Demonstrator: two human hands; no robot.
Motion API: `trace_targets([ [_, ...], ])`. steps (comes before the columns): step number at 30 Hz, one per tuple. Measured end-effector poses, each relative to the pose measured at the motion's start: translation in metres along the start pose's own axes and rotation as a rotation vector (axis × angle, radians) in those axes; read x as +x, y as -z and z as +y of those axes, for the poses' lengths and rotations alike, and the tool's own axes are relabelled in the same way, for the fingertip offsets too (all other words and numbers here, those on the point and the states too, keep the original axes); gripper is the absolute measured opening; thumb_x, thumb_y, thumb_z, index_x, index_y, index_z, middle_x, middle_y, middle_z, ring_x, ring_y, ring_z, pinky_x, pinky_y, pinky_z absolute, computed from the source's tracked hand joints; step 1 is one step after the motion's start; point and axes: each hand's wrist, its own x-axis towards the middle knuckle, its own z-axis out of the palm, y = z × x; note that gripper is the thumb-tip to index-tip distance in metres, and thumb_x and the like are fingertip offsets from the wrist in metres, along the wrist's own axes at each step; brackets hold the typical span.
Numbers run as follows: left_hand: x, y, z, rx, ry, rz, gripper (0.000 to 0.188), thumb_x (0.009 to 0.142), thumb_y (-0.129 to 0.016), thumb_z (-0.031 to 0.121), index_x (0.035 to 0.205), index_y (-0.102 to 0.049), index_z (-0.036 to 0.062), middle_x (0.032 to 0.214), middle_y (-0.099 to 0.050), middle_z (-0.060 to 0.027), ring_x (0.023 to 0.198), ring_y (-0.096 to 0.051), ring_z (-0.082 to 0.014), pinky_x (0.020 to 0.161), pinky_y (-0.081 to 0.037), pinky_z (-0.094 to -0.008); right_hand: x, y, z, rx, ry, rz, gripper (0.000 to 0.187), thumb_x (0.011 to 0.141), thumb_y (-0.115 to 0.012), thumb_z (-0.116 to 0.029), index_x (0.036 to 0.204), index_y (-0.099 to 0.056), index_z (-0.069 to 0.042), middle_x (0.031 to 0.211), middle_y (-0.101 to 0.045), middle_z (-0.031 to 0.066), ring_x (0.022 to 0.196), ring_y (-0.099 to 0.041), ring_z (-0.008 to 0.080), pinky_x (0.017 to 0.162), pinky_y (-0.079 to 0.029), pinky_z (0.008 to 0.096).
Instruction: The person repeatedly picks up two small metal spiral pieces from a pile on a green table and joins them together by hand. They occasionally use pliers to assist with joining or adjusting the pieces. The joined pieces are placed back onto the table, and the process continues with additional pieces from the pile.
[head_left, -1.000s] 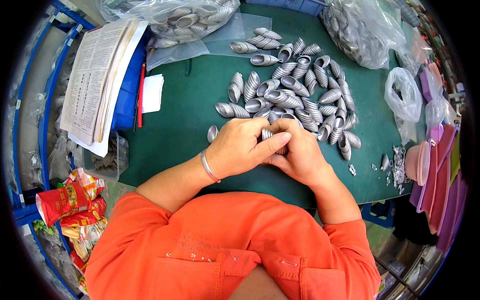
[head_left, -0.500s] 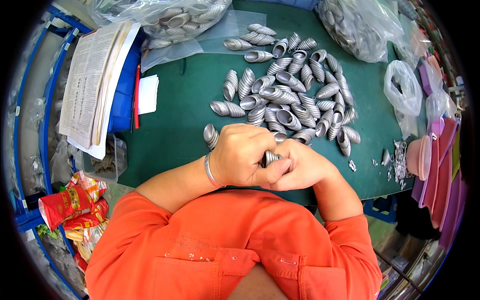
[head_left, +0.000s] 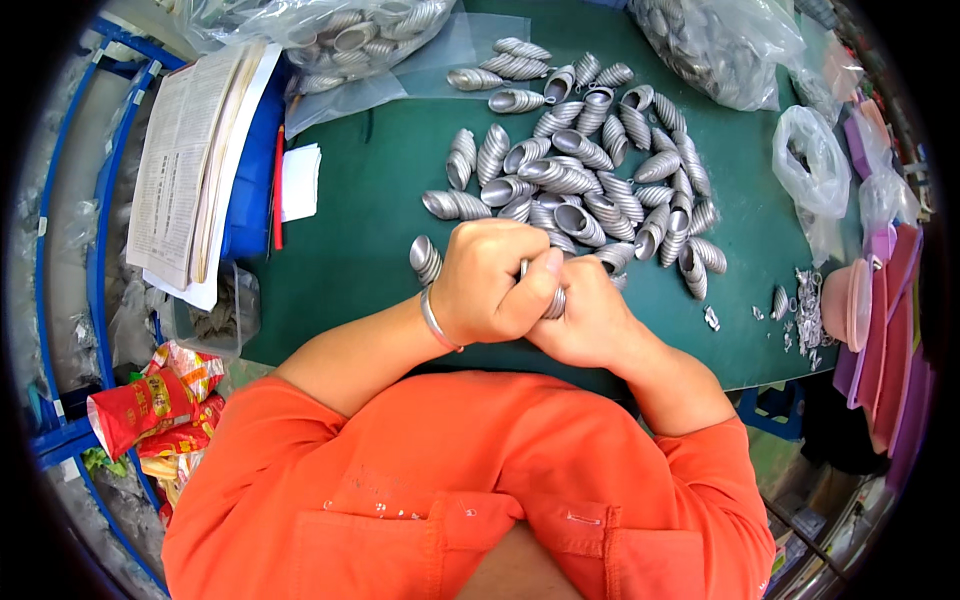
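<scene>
My left hand (head_left: 487,282), with a silver bangle at its wrist, is closed against my right hand (head_left: 592,318) near the front edge of the green table (head_left: 345,220). Both grip one grey spiral-ribbed metal tube (head_left: 556,303); only a small ribbed part shows between the fingers. Just beyond my knuckles lies a loose heap of similar ribbed tubes (head_left: 560,178) with slanted open ends. One single tube (head_left: 425,260) rests left of my left hand.
Clear bags of tubes stand at the back left (head_left: 372,45) and back right (head_left: 710,55). Papers (head_left: 185,170) lean on a blue bin at left, beside a red stick (head_left: 278,190). Metal scraps (head_left: 808,310) lie at right by a pink tub (head_left: 848,305).
My hands have shifted slightly away from my body and turned around the tube, which shows less now. The left thumb has risen over it.
</scene>
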Motion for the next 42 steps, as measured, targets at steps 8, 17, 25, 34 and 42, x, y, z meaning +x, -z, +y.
trace_targets([
  [8, 0.003, 0.000, -0.002, -0.022, -0.015, 0.043, 0.028, 0.083, -0.053, 0.014, 0.058, -0.053, 0.0019, 0.053, -0.050, -0.0144, 0.046, -0.049, -0.0310, 0.046, -0.040, -0.0389, 0.008, 0.014, 0.002, 0.514, -0.300, -0.320, 0.012, 0.068, -0.064, -0.009, 0.064, -0.058, 0.001, 0.054, -0.058, 0.0114, 0.044, -0.056, 0.0223, 0.042, -0.041, 0.0322],
  [17, 0.013, 0.001, 0.000, 0.087, -0.075, 0.031, 0.030, 0.082, -0.053, 0.016, 0.055, -0.049, 0.0024, 0.052, -0.047, -0.0148, 0.046, -0.048, -0.0321, 0.046, -0.040, -0.0401, 0.000, 0.003, 0.000, -0.165, 0.025, 0.142, 0.018, 0.068, -0.072, -0.014, 0.076, -0.061, -0.002, 0.064, -0.060, 0.0187, 0.059, -0.058, 0.0404, 0.057, -0.049, 0.0407],
  [25, 0.027, 0.025, -0.006, 0.069, 0.142, -0.036, 0.038, 0.098, -0.046, 0.030, 0.078, -0.056, -0.0009, 0.055, -0.046, -0.0064, 0.049, -0.047, -0.0153, 0.048, -0.037, -0.0292, 0.004, 0.022, 0.008, -0.123, 0.215, 0.395, 0.032, 0.076, -0.076, -0.013, 0.102, -0.060, -0.001, 0.089, -0.063, 0.0154, 0.074, -0.062, 0.0301, 0.064, -0.049, 0.0352],
  [34, 0.056, 0.033, -0.085, 0.770, 0.220, -0.173, 0.039, 0.076, -0.074, 0.034, 0.092, -0.067, -0.0007, 0.083, -0.061, -0.0130, 0.083, -0.059, -0.0268, 0.076, -0.047, -0.0375, 0.013, 0.049, 0.033, -0.586, 0.126, 0.540, 0.034, 0.073, -0.074, -0.015, 0.105, -0.063, -0.005, 0.102, -0.061, 0.0102, 0.097, -0.055, 0.0297, 0.083, -0.041, 0.0399],
  [42, 0.055, 0.032, -0.053, 0.185, 0.368, 0.059, 0.016, 0.078, -0.072, 0.005, 0.092, -0.067, -0.0013, 0.088, -0.065, -0.0076, 0.070, -0.061, -0.0118, 0.066, -0.050, -0.0257, 0.017, 0.045, 0.040, -0.412, 0.322, 0.623, 0.023, 0.075, -0.072, -0.012, 0.096, -0.066, -0.005, 0.098, -0.063, 0.0100, 0.090, -0.058, 0.0290, 0.081, -0.042, 0.0382],
])
